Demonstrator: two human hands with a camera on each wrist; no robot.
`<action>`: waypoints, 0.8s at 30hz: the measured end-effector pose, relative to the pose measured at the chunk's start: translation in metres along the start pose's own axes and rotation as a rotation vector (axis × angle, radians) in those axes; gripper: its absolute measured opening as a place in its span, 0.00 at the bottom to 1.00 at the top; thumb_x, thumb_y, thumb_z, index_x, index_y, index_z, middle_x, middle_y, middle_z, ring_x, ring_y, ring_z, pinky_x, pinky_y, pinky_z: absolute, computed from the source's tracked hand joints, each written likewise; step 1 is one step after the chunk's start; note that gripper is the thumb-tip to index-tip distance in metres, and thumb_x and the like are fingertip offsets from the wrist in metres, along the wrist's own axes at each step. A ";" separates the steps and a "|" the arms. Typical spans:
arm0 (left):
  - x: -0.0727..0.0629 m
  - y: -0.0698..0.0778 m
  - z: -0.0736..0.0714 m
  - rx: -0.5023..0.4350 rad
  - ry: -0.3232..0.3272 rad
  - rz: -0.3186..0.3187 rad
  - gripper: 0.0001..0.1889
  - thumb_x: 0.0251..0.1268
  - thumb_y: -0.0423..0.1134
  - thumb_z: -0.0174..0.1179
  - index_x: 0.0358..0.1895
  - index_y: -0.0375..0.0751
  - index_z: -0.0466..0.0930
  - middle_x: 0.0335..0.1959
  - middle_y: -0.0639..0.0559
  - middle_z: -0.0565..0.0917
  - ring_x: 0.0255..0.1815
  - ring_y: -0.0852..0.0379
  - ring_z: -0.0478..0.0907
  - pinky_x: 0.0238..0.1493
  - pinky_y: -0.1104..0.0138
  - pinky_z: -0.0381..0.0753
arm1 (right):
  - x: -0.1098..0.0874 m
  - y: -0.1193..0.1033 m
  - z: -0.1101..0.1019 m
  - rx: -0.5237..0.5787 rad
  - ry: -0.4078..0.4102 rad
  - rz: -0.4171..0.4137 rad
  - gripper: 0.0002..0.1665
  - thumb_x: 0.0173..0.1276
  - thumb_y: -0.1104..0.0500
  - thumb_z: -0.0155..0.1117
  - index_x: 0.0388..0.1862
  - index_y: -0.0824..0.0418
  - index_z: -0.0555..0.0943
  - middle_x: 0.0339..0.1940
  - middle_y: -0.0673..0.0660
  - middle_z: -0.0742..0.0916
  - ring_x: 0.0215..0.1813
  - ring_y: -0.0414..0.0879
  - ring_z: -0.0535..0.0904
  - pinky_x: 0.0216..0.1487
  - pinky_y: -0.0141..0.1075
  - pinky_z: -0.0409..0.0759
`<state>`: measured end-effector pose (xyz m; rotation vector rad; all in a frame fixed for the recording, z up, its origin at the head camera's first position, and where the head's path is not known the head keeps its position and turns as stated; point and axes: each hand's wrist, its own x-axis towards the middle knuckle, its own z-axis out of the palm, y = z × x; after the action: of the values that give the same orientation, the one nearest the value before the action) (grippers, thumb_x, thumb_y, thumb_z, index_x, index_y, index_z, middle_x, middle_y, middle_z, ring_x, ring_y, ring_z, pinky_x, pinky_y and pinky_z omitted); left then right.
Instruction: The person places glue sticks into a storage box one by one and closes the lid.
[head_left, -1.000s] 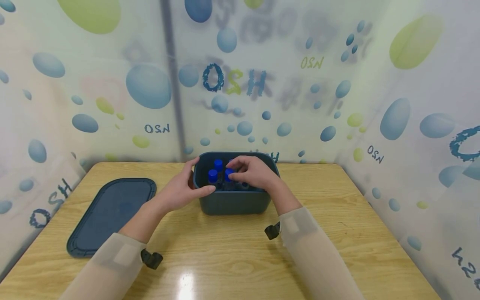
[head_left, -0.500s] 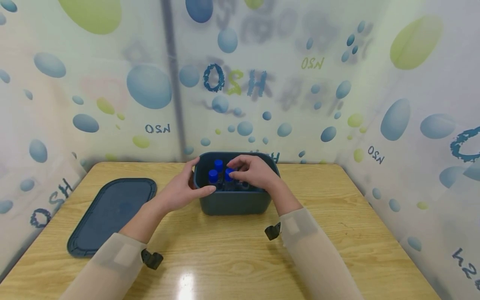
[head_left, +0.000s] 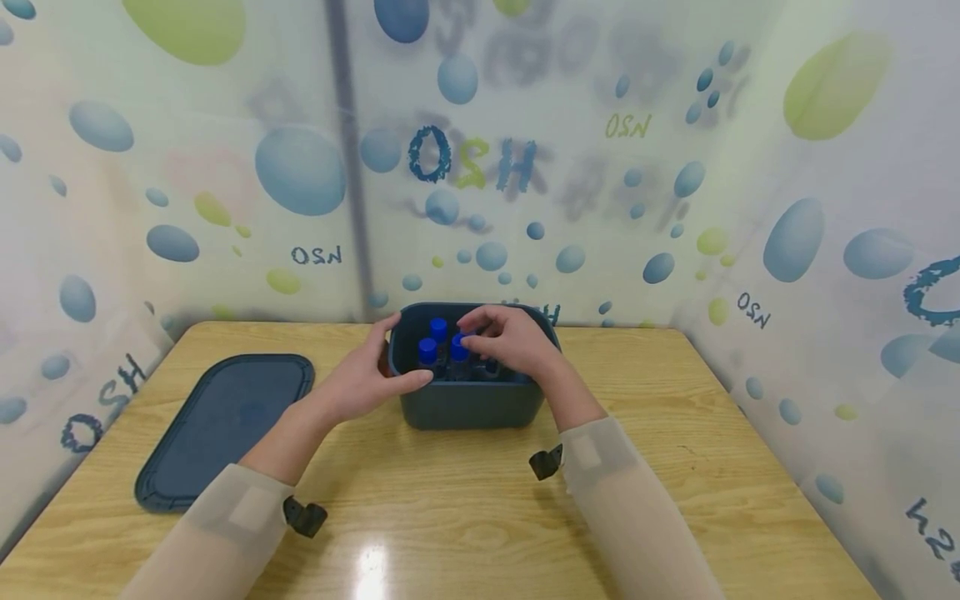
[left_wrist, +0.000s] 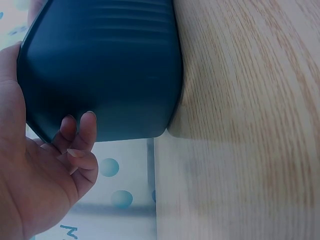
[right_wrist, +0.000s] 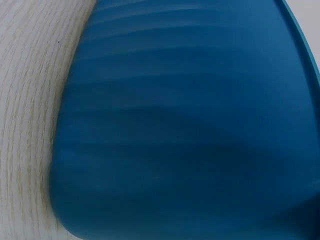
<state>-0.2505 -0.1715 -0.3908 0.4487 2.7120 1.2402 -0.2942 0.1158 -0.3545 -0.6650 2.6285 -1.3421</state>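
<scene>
A dark blue-green storage box [head_left: 472,408] stands at the far edge of the table, its top uncovered. Inside it are several bottles, and two blue-capped bottles [head_left: 427,350] [head_left: 438,328] show at the left. My left hand [head_left: 367,383] grips the box's left end, thumb over the front rim. In the left wrist view, curled fingers of that hand [left_wrist: 45,175] lie against the outer wall [left_wrist: 110,65]. With thumb and fingers, my right hand [head_left: 513,340] pinches the blue cap of another bottle [head_left: 458,352]. The right wrist view shows only the box's ribbed outer wall [right_wrist: 175,110] and table.
A flat dark blue lid [head_left: 232,425] lies on the wooden table [head_left: 450,517], left of the box and beside the left forearm. Patterned curtains [head_left: 480,100] enclose the table at the back and sides.
The right thumb and fingers have shifted very slightly at the blue cap. The left hand, the box and the lid keep their places.
</scene>
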 end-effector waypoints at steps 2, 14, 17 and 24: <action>0.000 0.000 0.000 -0.001 0.002 0.002 0.64 0.69 0.72 0.68 0.93 0.52 0.34 0.45 0.44 0.81 0.42 0.50 0.78 0.43 0.58 0.79 | 0.000 -0.001 -0.001 0.008 0.006 -0.008 0.19 0.80 0.52 0.72 0.65 0.54 0.87 0.57 0.54 0.91 0.44 0.51 0.88 0.56 0.58 0.88; 0.000 0.000 -0.001 0.004 -0.004 -0.008 0.64 0.68 0.72 0.69 0.93 0.52 0.35 0.46 0.43 0.81 0.44 0.49 0.79 0.44 0.59 0.80 | -0.001 -0.001 -0.004 0.185 0.155 -0.106 0.20 0.83 0.54 0.69 0.67 0.61 0.85 0.55 0.61 0.90 0.53 0.65 0.89 0.60 0.65 0.86; 0.000 0.000 0.000 0.009 0.000 -0.007 0.65 0.68 0.73 0.69 0.93 0.52 0.36 0.45 0.43 0.81 0.43 0.50 0.78 0.44 0.59 0.79 | -0.004 -0.002 -0.009 0.220 0.199 -0.137 0.19 0.83 0.55 0.68 0.66 0.60 0.86 0.54 0.61 0.90 0.53 0.68 0.89 0.58 0.66 0.86; 0.000 0.001 -0.001 0.004 -0.003 -0.003 0.64 0.68 0.72 0.69 0.93 0.53 0.35 0.43 0.44 0.80 0.41 0.50 0.78 0.42 0.58 0.78 | -0.023 -0.002 -0.030 0.223 0.229 -0.129 0.19 0.82 0.53 0.68 0.67 0.57 0.86 0.56 0.59 0.90 0.54 0.67 0.87 0.57 0.61 0.87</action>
<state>-0.2506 -0.1714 -0.3900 0.4464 2.7120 1.2331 -0.2822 0.1474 -0.3371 -0.6953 2.5828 -1.8158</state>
